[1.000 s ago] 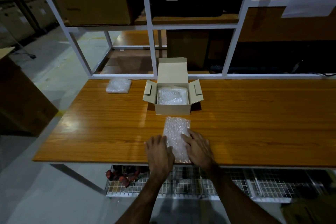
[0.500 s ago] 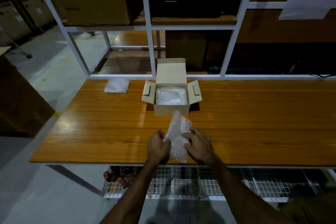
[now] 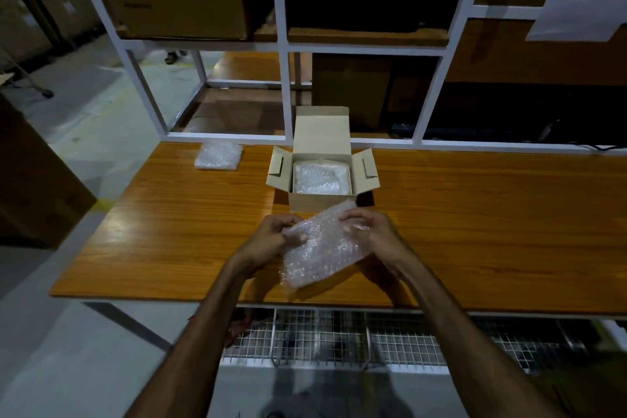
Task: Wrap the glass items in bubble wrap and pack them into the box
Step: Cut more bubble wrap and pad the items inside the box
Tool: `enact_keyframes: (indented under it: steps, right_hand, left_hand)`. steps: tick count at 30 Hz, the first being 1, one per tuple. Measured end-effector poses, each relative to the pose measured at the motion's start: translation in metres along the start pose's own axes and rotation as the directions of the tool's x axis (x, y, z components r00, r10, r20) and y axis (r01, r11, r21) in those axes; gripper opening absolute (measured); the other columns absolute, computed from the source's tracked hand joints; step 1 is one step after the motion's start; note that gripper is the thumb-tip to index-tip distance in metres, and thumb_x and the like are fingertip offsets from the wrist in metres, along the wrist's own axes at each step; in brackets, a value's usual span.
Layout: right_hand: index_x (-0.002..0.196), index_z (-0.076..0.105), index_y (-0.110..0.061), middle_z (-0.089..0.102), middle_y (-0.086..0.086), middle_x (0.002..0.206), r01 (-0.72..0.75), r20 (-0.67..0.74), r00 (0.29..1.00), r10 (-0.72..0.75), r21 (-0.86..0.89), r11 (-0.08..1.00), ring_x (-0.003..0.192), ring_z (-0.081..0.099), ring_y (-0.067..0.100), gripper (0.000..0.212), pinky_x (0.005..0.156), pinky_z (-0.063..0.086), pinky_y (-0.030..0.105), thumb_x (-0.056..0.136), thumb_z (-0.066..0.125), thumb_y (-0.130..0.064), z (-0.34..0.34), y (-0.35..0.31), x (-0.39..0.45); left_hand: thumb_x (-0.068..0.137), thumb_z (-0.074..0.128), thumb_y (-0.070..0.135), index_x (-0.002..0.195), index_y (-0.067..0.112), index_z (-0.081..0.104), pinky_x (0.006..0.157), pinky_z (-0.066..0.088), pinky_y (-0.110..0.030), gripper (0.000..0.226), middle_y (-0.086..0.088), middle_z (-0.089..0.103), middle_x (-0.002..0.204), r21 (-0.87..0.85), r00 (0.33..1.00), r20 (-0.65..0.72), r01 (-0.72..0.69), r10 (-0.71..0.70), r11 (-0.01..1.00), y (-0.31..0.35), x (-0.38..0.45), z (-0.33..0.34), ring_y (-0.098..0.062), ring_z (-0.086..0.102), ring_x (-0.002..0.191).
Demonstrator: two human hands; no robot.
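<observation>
A bubble-wrapped bundle (image 3: 322, 244) is held tilted above the wooden table (image 3: 475, 231), just in front of the box. My left hand (image 3: 271, 237) grips its left end and my right hand (image 3: 369, 231) grips its upper right end. The small cardboard box (image 3: 320, 202) stands open at the table's middle, flaps spread, with another bubble-wrapped piece (image 3: 320, 178) lying inside. I cannot see what the held wrap contains.
A folded stack of bubble wrap (image 3: 219, 155) lies at the table's far left. A white metal shelf frame (image 3: 286, 88) rises behind the table, holding large cartons. A wire-mesh rack (image 3: 339, 336) hangs under the table's near edge.
The bundle lay flat on the table under both hands; now both hands have lifted it off the surface and tilted it toward the box.
</observation>
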State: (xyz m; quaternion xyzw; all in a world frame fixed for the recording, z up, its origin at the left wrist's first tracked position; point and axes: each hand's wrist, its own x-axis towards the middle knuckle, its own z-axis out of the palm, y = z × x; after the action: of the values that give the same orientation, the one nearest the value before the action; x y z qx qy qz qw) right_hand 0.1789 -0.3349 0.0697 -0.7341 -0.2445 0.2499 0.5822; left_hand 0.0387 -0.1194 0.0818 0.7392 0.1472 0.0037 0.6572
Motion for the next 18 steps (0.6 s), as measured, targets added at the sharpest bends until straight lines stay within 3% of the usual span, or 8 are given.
enact_keyframes:
  steps: [2,4,7,9,11,12,15,18]
  right_hand:
    - [0.113,0.076,-0.025,0.063,-0.012,0.134,-0.053,0.087,0.995,0.042,0.119,0.991,0.131,0.057,0.019,0.027,0.102,0.055,0.043,0.094,0.071,-0.007,-0.003,-0.007,-0.007]
    - [0.123,0.073,-0.027,0.056,-0.015,0.143,-0.097,0.164,0.984,0.073,0.147,0.984,0.135,0.050,0.014,0.036,0.108,0.047,0.039,0.095,0.068,-0.005,-0.006,-0.008,-0.013]
    - [0.133,0.068,-0.031,0.051,-0.024,0.144,-0.137,0.240,0.965,0.106,0.115,0.984,0.132,0.042,-0.002,0.047,0.111,0.035,0.037,0.096,0.064,-0.003,-0.008,-0.008,-0.016]
    - [0.135,0.066,-0.030,0.051,-0.029,0.140,-0.121,0.259,0.960,0.101,0.064,0.991,0.124,0.043,-0.013,0.047,0.105,0.040,0.026,0.096,0.065,-0.003,-0.007,-0.011,-0.018]
    - [0.134,0.067,-0.029,0.052,-0.031,0.137,-0.083,0.219,0.973,0.077,0.018,0.996,0.121,0.045,-0.016,0.047,0.092,0.049,0.016,0.094,0.069,-0.005,-0.004,-0.014,-0.018]
    - [0.133,0.068,-0.029,0.053,-0.030,0.137,-0.060,0.172,0.983,0.059,0.001,0.998,0.124,0.047,-0.012,0.046,0.090,0.052,0.017,0.093,0.071,-0.005,-0.002,-0.014,-0.017]
    - [0.128,0.071,-0.031,0.056,-0.032,0.133,-0.013,0.004,1.000,0.013,-0.047,0.999,0.136,0.045,0.003,0.044,0.108,0.046,0.037,0.093,0.073,-0.005,0.002,-0.011,-0.013]
    - [0.127,0.071,-0.030,0.059,-0.035,0.127,0.013,-0.067,0.998,-0.017,-0.069,0.998,0.126,0.048,-0.012,0.045,0.113,0.038,0.038,0.093,0.072,-0.001,0.003,-0.009,-0.011]
  left_hand:
    - [0.093,0.071,0.009,0.111,-0.006,0.068,0.090,0.058,-0.055,0.023,-0.022,0.073,0.112,-0.044,0.999,0.032,0.040,-0.039,0.998,0.002,-0.001,-0.011,-0.037,0.073,0.099]
    - [0.087,0.075,0.012,0.114,-0.009,0.065,0.090,0.058,-0.053,0.035,-0.022,0.073,0.114,-0.102,0.996,0.065,0.063,-0.057,0.993,0.004,-0.003,-0.018,-0.038,0.072,0.099]
    - [0.082,0.079,0.013,0.115,-0.009,0.064,0.089,0.058,-0.052,0.042,-0.023,0.072,0.115,-0.135,0.994,0.080,0.088,-0.078,0.987,0.005,-0.003,-0.023,-0.038,0.071,0.097]
    - [0.084,0.081,0.011,0.114,0.001,0.067,0.092,0.057,-0.056,0.034,-0.021,0.071,0.118,-0.152,0.995,0.046,0.090,-0.084,0.984,0.004,-0.003,-0.025,-0.036,0.072,0.100]
    - [0.075,0.090,0.021,0.116,0.023,0.069,0.099,0.056,-0.062,0.046,-0.014,0.064,0.135,-0.153,0.997,-0.036,0.059,-0.066,0.987,0.001,-0.002,-0.027,-0.036,0.069,0.113]
    - [0.069,0.094,0.025,0.121,0.034,0.066,0.099,0.056,-0.061,0.059,-0.011,0.057,0.143,-0.147,0.995,-0.083,0.044,-0.057,0.988,0.000,-0.002,-0.026,-0.035,0.065,0.119]
    - [0.072,0.089,0.012,0.140,0.052,0.042,0.090,0.062,-0.054,0.091,-0.008,0.048,0.147,-0.172,0.992,-0.127,-0.025,0.003,0.985,-0.005,-0.004,-0.019,-0.034,0.060,0.125]
    - [0.085,0.079,-0.001,0.138,0.052,0.054,0.093,0.062,-0.053,0.079,0.000,0.051,0.148,-0.121,0.990,-0.077,-0.128,0.119,0.984,-0.008,-0.005,-0.012,-0.030,0.057,0.131]
